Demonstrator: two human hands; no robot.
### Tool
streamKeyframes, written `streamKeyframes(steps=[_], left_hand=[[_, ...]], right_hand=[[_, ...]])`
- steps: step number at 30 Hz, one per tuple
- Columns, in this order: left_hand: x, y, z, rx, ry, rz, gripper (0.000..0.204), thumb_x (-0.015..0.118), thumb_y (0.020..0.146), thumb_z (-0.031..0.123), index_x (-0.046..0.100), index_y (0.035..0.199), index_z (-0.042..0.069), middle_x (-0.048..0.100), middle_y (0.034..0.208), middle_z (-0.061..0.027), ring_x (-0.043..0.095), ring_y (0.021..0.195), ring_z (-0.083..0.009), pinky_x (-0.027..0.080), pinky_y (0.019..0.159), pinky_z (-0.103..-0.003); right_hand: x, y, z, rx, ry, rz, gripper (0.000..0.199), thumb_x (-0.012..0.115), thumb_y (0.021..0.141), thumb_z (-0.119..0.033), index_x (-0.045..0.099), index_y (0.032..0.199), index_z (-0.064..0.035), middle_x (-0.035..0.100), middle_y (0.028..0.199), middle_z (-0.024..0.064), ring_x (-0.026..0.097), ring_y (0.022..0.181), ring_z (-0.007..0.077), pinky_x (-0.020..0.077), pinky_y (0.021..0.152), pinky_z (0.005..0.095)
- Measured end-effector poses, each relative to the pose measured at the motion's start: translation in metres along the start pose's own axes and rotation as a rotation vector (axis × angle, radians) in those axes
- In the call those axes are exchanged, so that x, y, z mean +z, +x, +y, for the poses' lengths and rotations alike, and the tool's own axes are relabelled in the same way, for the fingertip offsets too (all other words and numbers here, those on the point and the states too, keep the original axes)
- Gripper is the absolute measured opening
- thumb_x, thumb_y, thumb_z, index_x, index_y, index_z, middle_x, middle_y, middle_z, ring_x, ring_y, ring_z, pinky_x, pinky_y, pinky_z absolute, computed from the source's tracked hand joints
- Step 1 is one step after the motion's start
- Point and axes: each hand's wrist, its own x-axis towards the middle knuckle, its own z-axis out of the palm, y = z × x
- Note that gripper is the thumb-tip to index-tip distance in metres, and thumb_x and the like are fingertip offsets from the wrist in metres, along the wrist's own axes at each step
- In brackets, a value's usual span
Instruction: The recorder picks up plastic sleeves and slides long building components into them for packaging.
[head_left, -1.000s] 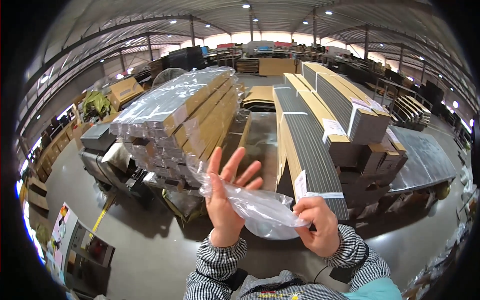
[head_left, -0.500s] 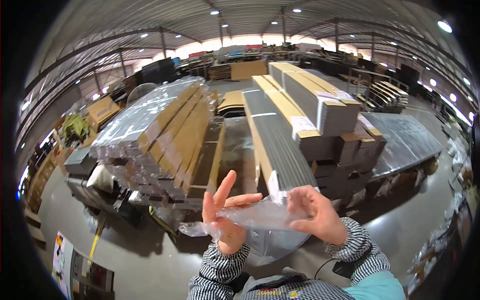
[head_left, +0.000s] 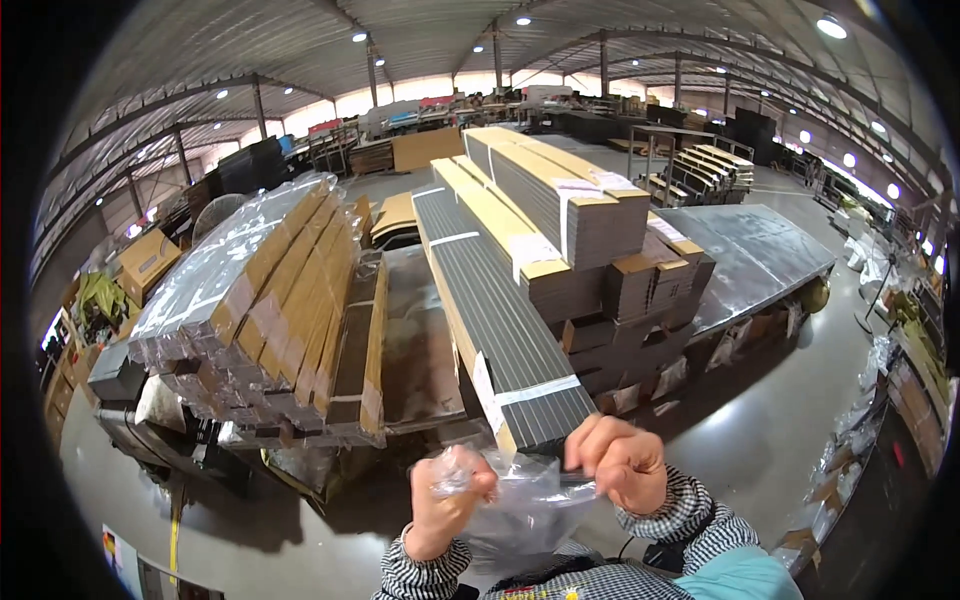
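Observation:
A clear plastic bag (head_left: 530, 500) hangs between my two hands at the near end of a bundle of long dark grey strips (head_left: 500, 330). My left hand (head_left: 447, 492) is closed on the film, with a crumpled part of it showing over the fingers. The fingers of my right hand (head_left: 622, 462) are curled on the opposite side of the film, beside the bundle's near corner. A white band (head_left: 538, 390) crosses the strips close to that end. The bag's upper edge lies right at the bundle's end; whether it goes around it I cannot tell.
Left of the bundle stands a film-wrapped stack of long cartons (head_left: 250, 290). Grey stacks with yellowish tops (head_left: 545, 185) rise on the right, beside a grey sheet-topped table (head_left: 755, 255). Crumpled plastic (head_left: 850, 430) lies along the far right floor.
Both hands have closed on the plastic, where the left fingers were spread before. The bag now hangs lower, at the bundle's end. My view has turned to the right.

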Motion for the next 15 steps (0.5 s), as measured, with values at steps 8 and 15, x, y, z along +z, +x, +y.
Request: streamKeyframes(steps=[8,15], left_hand=[[-0.036,-0.048,-0.051,-0.217,-0.879,-0.472,0.047,0.082,0.071,0.032,0.062,0.094,-0.003,0.067,0.085,-0.0134,0.061,0.071,-0.018,0.047,0.058,-0.028],[-0.046,0.024,-0.038,-0.028,1.043,-0.663,0.041,0.068,0.068,-0.003,0.068,0.108,0.007,0.066,0.088,-0.012,0.066,0.08,-0.0338,0.054,0.076,-0.037]], right_hand=[[-0.054,-0.037,0.008,0.346,0.576,-0.27,0.026,0.057,0.096,-0.011,0.06,0.074,0.0035,0.058,0.06,0.0084,0.052,0.056,0.0196,0.0424,0.056,0.0337],[-0.126,-0.083,0.081,0.234,-0.744,-0.42,0.007,0.063,0.078,-0.002,0.06,0.083,0.002,0.063,0.088,0.0125,0.062,0.079,0.0241,0.049,0.07,0.0334]])
